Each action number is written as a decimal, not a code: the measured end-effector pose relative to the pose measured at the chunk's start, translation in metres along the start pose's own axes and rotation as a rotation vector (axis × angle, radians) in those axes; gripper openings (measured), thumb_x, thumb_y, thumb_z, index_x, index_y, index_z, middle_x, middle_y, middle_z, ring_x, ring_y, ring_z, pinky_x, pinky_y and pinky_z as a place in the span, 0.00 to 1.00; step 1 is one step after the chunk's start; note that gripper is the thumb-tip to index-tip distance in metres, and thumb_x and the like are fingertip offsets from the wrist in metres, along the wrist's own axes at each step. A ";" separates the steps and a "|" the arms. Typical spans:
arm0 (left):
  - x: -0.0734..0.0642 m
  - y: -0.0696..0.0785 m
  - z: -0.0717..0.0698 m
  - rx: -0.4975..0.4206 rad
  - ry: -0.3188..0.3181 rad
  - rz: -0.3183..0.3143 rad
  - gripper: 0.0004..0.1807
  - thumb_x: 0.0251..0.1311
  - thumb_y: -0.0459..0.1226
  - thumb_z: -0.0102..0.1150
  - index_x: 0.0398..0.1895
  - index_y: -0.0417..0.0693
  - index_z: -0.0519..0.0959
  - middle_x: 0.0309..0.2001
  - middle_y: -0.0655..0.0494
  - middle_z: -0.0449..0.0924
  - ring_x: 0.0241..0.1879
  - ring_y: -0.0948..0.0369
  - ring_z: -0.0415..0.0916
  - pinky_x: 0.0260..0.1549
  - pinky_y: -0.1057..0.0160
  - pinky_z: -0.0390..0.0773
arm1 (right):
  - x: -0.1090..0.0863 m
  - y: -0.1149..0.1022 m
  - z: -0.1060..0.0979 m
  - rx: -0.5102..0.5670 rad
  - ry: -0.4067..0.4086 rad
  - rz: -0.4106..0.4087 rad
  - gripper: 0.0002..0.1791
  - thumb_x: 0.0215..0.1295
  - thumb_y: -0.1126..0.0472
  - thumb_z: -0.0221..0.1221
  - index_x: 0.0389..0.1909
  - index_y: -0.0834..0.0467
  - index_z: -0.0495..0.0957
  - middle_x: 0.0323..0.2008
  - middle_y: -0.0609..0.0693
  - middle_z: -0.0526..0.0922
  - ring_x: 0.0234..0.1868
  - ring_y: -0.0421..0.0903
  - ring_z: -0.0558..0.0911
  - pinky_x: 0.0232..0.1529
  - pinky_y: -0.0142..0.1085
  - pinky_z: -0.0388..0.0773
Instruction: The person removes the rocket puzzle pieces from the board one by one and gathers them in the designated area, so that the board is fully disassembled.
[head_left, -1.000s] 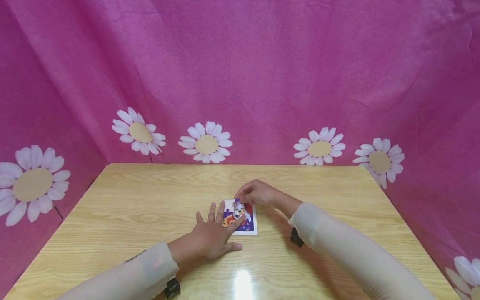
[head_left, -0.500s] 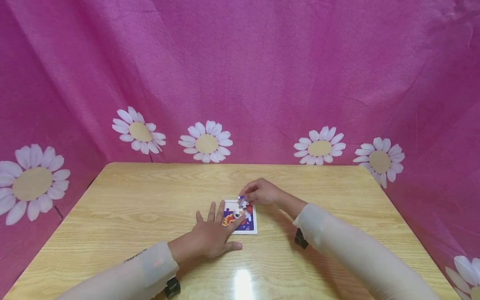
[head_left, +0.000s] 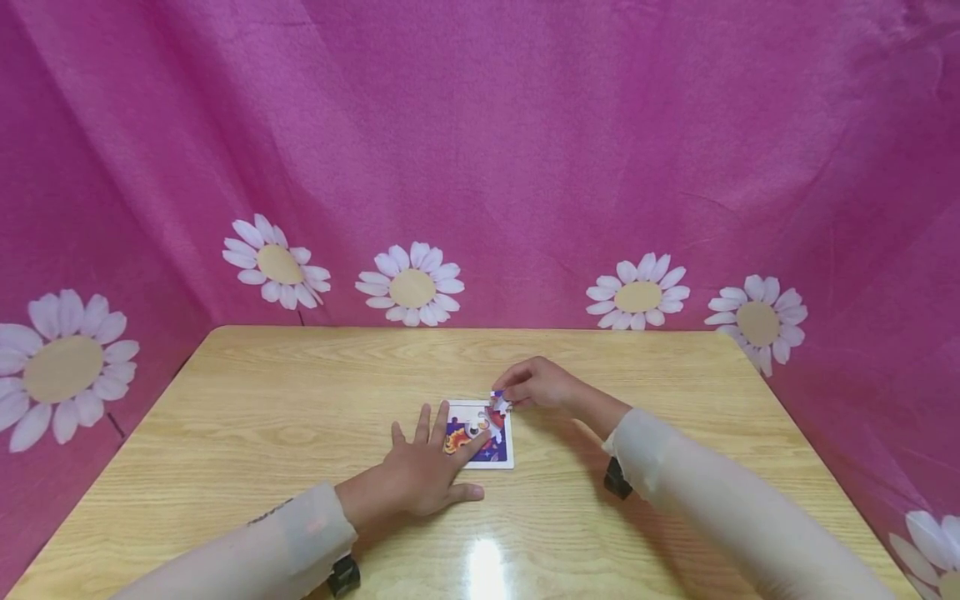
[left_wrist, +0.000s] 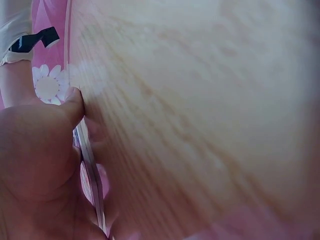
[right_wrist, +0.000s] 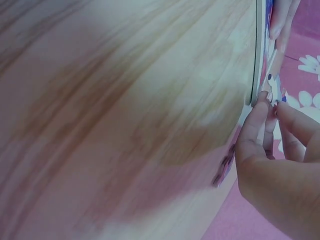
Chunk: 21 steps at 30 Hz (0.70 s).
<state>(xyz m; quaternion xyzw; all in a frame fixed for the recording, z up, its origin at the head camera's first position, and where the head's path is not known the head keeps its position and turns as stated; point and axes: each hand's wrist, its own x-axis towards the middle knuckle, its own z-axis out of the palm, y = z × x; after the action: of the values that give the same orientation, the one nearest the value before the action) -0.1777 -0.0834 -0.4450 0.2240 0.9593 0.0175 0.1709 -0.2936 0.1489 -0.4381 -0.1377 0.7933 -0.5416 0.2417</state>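
Note:
A small square jigsaw puzzle (head_left: 495, 452) in a white frame lies mid-table in the head view, showing a purple, orange and white picture. Bare pale backing shows in its upper left part. My left hand (head_left: 422, 473) is spread flat, its fingers resting over the puzzle's left side and covering part of it. At the puzzle's upper right corner, my right hand (head_left: 538, 386) pinches a purple and white puzzle piece (head_left: 499, 403) between thumb and fingers. That piece is tilted up over the frame. In the right wrist view the pinching fingertips (right_wrist: 260, 107) are right at the puzzle's edge.
Another thin, dark-edged piece (right_wrist: 225, 167) lies on the table beside my right hand in the right wrist view. The wooden table (head_left: 300, 375) is backed by a pink curtain (head_left: 525, 167) with white daisies. A bright glare spot is on the table's near part.
My right hand has moved right with the puzzle piece, from the puzzle's upper middle to its upper right corner. My left hand has stayed in place.

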 end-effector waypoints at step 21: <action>-0.002 0.001 -0.001 -0.014 0.010 0.008 0.44 0.65 0.75 0.39 0.82 0.80 0.48 0.83 0.35 0.35 0.79 0.30 0.33 0.63 0.18 0.48 | -0.020 0.013 -0.036 -0.004 0.064 0.012 0.14 0.70 0.74 0.58 0.54 0.74 0.81 0.43 0.59 0.89 0.38 0.41 0.85 0.47 0.39 0.86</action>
<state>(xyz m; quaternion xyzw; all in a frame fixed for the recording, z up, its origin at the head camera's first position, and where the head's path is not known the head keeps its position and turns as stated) -0.1760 -0.0836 -0.4438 0.2267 0.9591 0.0259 0.1675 -0.2957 0.1916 -0.4350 -0.1162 0.8025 -0.5426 0.2191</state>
